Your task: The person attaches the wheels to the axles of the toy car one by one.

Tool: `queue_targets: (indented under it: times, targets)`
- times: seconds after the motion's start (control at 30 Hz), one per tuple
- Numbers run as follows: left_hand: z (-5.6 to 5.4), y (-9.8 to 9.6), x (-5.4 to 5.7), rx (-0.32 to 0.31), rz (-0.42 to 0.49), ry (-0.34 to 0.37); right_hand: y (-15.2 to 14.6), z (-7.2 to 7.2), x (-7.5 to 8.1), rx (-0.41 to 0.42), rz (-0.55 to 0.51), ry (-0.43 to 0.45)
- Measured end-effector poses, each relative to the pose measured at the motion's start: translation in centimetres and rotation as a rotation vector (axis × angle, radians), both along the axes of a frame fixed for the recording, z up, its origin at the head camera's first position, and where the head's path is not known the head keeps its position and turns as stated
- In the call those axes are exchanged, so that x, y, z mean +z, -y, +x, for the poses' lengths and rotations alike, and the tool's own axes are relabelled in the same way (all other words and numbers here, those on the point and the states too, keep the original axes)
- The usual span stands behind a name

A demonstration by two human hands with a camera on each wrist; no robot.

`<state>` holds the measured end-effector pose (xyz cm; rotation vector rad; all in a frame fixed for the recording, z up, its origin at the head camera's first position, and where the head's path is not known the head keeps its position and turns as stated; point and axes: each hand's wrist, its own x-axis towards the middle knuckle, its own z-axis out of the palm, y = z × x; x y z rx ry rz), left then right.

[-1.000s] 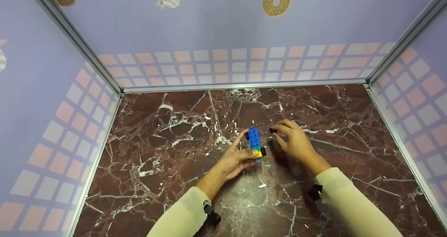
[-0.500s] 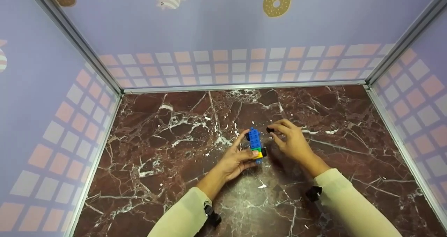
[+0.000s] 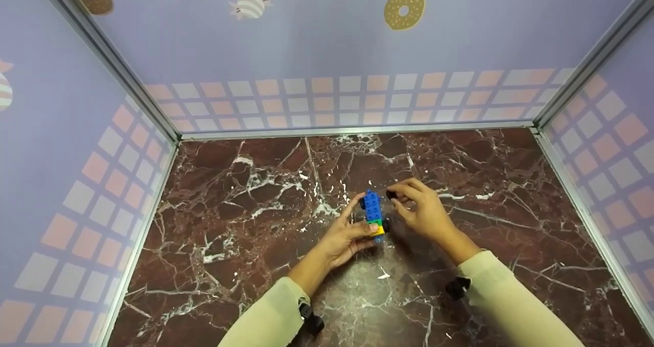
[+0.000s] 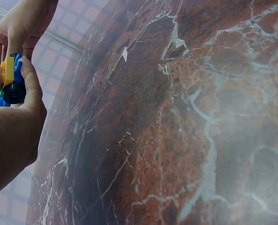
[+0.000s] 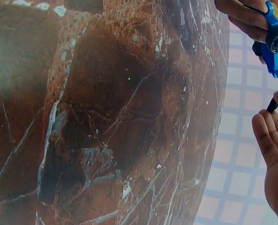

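My left hand (image 3: 342,237) grips a small toy car (image 3: 373,209) built of blue, green and yellow blocks, its thumb on the yellow end. Black wheels show on both sides of the car; in the left wrist view one wheel (image 4: 14,93) faces the camera. To the right of the car, my right hand (image 3: 424,209) pinches a small black wheel (image 3: 391,194) between thumb and fingertips. A narrow gap separates this wheel from the car's blue far end. The right wrist view shows the pinched wheel (image 5: 272,105) edge-on, below the blue chassis (image 5: 273,61).
Both hands are above a dark red marbled tabletop (image 3: 245,275) with white veins. Purple panels (image 3: 327,45) with printed squares and sweets enclose it at the back and sides, joined by metal edge strips (image 3: 357,130).
My right hand has moved a little left with the black wheel, closer to the car. The left hand holds the car almost still. The head view has tilted up slightly.
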<state>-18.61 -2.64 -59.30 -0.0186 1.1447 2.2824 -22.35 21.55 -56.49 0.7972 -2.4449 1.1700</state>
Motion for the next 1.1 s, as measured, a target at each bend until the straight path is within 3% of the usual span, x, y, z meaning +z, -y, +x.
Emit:
queue_targets:
  times: [1.1]
  targets:
    - [0.10,-0.03,0.14,-0.013,0.016,0.004,0.57,0.35,0.41,0.102,-0.135,0.127]
